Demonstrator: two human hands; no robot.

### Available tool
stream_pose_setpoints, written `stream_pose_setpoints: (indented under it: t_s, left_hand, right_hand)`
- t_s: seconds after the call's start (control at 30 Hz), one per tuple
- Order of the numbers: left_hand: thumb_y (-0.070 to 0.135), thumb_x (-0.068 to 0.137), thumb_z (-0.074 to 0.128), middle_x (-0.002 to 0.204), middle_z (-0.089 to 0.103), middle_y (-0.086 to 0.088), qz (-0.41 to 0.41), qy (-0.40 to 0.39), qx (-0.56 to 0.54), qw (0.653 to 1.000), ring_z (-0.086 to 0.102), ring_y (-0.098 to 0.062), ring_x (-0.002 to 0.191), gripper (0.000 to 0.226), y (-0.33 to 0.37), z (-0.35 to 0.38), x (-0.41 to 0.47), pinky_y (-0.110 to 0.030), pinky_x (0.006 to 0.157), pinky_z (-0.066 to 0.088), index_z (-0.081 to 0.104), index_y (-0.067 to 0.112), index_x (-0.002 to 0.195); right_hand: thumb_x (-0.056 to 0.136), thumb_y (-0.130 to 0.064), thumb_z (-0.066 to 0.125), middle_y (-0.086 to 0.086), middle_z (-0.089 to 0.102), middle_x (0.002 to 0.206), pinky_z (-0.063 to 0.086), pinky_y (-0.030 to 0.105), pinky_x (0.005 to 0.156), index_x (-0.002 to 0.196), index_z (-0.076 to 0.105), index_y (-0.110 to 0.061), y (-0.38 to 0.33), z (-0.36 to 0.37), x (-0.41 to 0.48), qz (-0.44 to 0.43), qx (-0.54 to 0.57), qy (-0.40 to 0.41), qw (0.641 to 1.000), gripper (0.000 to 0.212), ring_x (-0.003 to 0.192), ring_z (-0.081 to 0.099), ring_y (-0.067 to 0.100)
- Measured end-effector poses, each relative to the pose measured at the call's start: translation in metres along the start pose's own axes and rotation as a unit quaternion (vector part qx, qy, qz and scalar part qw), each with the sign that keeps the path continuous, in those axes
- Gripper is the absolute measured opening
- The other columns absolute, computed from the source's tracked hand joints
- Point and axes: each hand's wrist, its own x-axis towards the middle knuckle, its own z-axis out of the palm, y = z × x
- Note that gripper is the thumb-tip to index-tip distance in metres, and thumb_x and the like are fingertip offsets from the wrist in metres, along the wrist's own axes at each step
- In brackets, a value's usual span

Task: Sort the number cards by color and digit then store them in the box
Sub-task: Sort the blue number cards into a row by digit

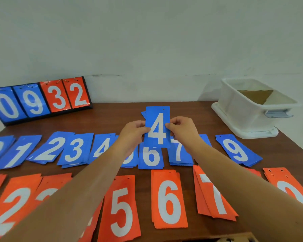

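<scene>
Both hands, left [132, 132] and right [183, 130], pinch the side edges of a blue 4 card [157, 127], held upright above the blue row [73, 151] on the counter [115, 116]. The white box [243, 112] stands far right.

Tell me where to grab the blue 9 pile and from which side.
Probably its right long edge, from the right: the blue 9 pile lies flat and slightly fanned on the table, with bare wood on that side, leaving room to slide under and pinch the whole stack.
</scene>
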Motion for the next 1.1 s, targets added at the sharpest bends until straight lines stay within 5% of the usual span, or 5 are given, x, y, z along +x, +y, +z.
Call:
stream_pose_setpoints:
  t_s: [0.37, 0.47, 0.63, 0.9, 1.1]
  left_hand:
    - [0.011, 0.088, 0.072, 0.098, 0.065, -0.004, 0.027, 0.161, 0.232, 0.959, 0.066, -0.02, 0.084, 0.035, -0.01, -0.137, -0.039, -0.033, 0.069, 0.055, 0.061, 0.029, 0.116]
    - [0.01, 0.089, 0.071, 0.09, 0.059, -0.004, 0.036, 0.184, 0.294, 0.937, 0.057, -0.018, 0.074, 0.027, -0.022, -0.156, -0.04, -0.021, 0.059, 0.043, 0.065, 0.025, 0.11]
    - [0.01, 0.089, 0.07, 0.084, 0.054, 0.001, 0.024, 0.184, 0.382, 0.905, 0.054, -0.017, 0.082, 0.028, -0.037, -0.165, -0.029, -0.025, 0.075, 0.038, 0.067, 0.013, 0.117]
    - [0.032, 0.09, 0.071, 0.129, 0.058, -0.009, 0.0, 0.123, 0.57, 0.812, 0.059, -0.025, 0.112, 0.035, -0.047, -0.157, -0.021, -0.038, 0.096, 0.051, 0.067, 0.022, 0.123]
    - [0.022, 0.095, 0.059, 0.112, 0.06, -0.004, 0.075, 0.148, 0.509, 0.845, 0.063, -0.021, 0.094, 0.016, -0.034, -0.135, -0.015, -0.034, 0.08, 0.054, 0.072, 0.018, 0.104]
  right_hand:
    - [0.09, -0.014, 0.063, 0.007, 0.061, 0.077, 0.044, 0.025, 0.05, 0.08, 0.058, -0.009, -0.032, 0.141, -0.006, -0.072, -0.101, -0.102, 0.987, 0.013, 0.071, 0.065, 0.025]
    - [0.091, -0.023, 0.062, 0.007, 0.06, 0.098, 0.05, 0.033, 0.067, 0.102, 0.059, -0.008, -0.023, 0.165, -0.01, -0.12, -0.263, -0.159, 0.944, 0.019, 0.085, 0.062, 0.026]
    - [0.093, -0.044, 0.057, 0.005, 0.052, 0.121, 0.048, 0.041, 0.094, 0.116, 0.059, -0.011, 0.001, 0.167, -0.017, -0.18, -0.445, -0.215, 0.851, 0.04, 0.113, 0.053, 0.024]
    - [0.092, -0.043, 0.06, 0.001, 0.051, 0.135, 0.043, 0.035, 0.103, 0.13, 0.056, -0.016, 0.01, 0.146, -0.019, -0.203, -0.428, -0.22, 0.853, 0.046, 0.124, 0.047, 0.019]
    - [0.094, -0.033, 0.059, 0.003, 0.054, 0.126, 0.048, 0.032, 0.091, 0.125, 0.058, -0.012, 0.002, 0.125, 0.003, -0.174, -0.319, -0.133, 0.922, 0.037, 0.111, 0.056, 0.02]
